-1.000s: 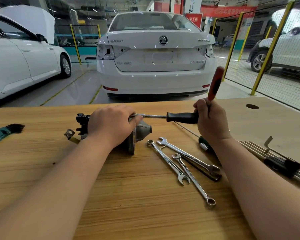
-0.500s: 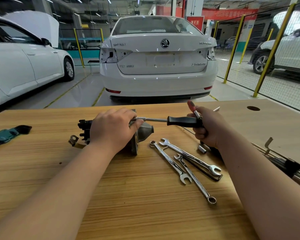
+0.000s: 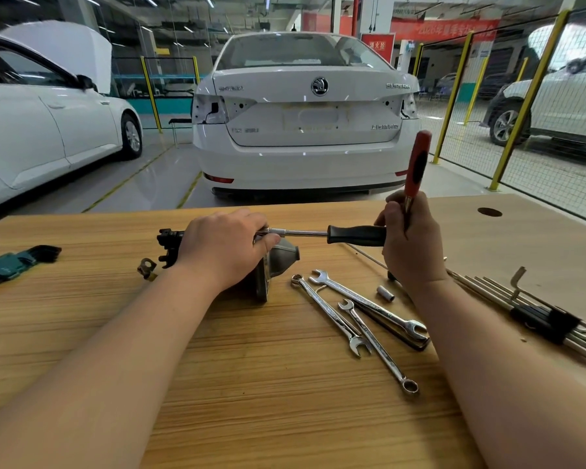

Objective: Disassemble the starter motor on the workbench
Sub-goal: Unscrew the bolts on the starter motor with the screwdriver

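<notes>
The starter motor (image 3: 281, 257) lies on its side on the wooden workbench (image 3: 285, 384), nose cone pointing right, black connector end at the left. My left hand (image 3: 224, 248) grips its body from above and hides most of it. A T-handle driver (image 3: 356, 234) with a black grip and steel shaft reaches horizontally from the right to the motor's top edge under my left fingers. My right hand (image 3: 411, 245) grips the driver's red cross handle (image 3: 416, 167), which stands almost upright.
Three combination wrenches (image 3: 362, 313) and a small socket (image 3: 385, 293) lie right of the motor. A hex key set (image 3: 538, 316) sits at the far right, a teal-holder key set (image 3: 11, 262) at the far left. A small metal bracket (image 3: 146, 268) lies by the motor. A white car is parked beyond the bench.
The red cross handle turned down out of sight behind my right hand half a second ago and now stands upright again. My left hand has stayed on the motor.
</notes>
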Action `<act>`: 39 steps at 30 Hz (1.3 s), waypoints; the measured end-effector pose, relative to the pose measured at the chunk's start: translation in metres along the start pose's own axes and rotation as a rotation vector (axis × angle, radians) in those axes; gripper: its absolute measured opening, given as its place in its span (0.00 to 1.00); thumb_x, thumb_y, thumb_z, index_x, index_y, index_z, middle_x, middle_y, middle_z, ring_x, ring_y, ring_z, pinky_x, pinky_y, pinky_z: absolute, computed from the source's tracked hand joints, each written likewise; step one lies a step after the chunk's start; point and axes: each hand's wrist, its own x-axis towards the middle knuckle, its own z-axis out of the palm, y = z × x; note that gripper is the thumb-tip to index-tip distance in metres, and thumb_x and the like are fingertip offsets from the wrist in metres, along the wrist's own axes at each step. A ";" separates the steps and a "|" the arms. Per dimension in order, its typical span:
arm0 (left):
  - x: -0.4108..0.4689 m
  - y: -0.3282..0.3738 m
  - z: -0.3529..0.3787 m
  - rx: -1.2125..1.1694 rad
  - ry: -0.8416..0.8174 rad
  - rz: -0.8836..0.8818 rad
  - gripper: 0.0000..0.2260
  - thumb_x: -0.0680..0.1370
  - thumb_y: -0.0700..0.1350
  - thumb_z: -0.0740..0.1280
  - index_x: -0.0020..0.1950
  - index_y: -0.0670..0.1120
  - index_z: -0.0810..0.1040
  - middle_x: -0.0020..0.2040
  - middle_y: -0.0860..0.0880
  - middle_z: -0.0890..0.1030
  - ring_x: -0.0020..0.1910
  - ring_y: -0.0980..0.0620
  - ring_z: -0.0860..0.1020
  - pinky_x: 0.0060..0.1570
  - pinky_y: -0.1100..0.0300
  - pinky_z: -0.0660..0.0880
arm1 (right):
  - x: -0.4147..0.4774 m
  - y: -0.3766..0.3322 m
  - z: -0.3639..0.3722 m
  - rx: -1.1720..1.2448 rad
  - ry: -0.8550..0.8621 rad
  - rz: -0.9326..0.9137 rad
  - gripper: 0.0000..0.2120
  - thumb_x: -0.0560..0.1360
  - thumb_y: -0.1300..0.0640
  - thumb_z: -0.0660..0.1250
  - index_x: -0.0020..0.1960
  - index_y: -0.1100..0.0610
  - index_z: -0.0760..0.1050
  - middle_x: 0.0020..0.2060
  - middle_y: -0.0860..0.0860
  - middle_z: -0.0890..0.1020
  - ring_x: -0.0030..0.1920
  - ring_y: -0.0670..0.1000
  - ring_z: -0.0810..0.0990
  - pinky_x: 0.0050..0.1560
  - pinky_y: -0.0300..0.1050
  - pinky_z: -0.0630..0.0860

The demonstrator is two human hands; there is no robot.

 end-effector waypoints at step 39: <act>-0.018 0.006 -0.011 0.036 -0.012 -0.078 0.36 0.70 0.70 0.60 0.73 0.56 0.55 0.63 0.55 0.73 0.50 0.50 0.78 0.36 0.59 0.65 | -0.016 -0.010 -0.006 0.009 0.097 -0.015 0.04 0.82 0.59 0.59 0.52 0.55 0.72 0.36 0.44 0.78 0.40 0.32 0.77 0.40 0.23 0.67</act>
